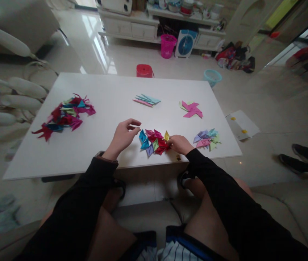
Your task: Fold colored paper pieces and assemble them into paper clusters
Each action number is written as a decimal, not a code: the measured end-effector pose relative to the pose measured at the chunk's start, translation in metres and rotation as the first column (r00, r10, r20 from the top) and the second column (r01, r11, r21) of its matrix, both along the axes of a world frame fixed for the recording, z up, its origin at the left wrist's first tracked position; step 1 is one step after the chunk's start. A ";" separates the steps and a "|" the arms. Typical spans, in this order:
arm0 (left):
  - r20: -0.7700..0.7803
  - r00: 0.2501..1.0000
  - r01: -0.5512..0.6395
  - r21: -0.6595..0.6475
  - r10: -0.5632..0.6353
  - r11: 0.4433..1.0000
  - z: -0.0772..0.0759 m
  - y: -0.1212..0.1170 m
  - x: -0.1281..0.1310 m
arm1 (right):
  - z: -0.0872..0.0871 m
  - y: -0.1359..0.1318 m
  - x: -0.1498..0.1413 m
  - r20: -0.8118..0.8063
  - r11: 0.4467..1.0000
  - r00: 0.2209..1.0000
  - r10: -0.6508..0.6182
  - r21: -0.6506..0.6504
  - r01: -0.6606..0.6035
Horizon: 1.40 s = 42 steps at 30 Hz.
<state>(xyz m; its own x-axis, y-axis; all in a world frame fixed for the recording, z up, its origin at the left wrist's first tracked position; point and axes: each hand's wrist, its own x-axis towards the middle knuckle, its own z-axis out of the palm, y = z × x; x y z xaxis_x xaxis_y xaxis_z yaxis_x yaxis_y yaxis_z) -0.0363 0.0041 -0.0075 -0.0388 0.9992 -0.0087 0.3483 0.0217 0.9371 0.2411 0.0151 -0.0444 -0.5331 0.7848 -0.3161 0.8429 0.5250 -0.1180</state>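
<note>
A cluster of folded origami paper pieces [156,144] in red, magenta, blue, green, purple and yellow lies near the front edge of the white table [110,98]. My left hand [124,137] hovers just left of it, fingers apart and holding nothing, close to the blue folded piece [143,139]. At the cluster's right side, my right hand [181,144] has its fingers bent and closed on the edge of a folded paper piece, beside the yellow piece [166,136]. My fingers partly hide that piece, so its colour is unclear.
Left on the table is a heap of dark red, magenta and blue origami [65,116]. Folded paper strips [146,100] lie at the back, a pink paper pinwheel [192,109] at back right, pastel folded pieces [207,139] at right. Someone's shoes [295,163] show beyond.
</note>
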 end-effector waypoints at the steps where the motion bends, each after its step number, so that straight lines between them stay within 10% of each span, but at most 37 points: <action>1: 0.001 1.000 0.001 0.000 -0.001 1.000 0.000 0.000 0.000 | -0.001 0.000 -0.001 -0.005 1.000 1.000 -0.002 -0.004 0.002; 42: -0.058 0.996 0.056 -0.082 -0.061 0.995 -0.008 0.002 -0.005 | 0.005 -0.003 -0.009 0.108 0.997 0.991 -0.075 -0.014 0.077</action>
<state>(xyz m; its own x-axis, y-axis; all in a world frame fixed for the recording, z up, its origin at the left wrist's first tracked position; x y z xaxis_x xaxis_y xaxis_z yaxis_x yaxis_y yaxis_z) -0.0414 0.0063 -0.0152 0.0166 0.9960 -0.0880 0.4070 0.0736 0.9105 0.2321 0.0117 -0.0395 -0.4344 0.8152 -0.3830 0.8885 0.4575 -0.0337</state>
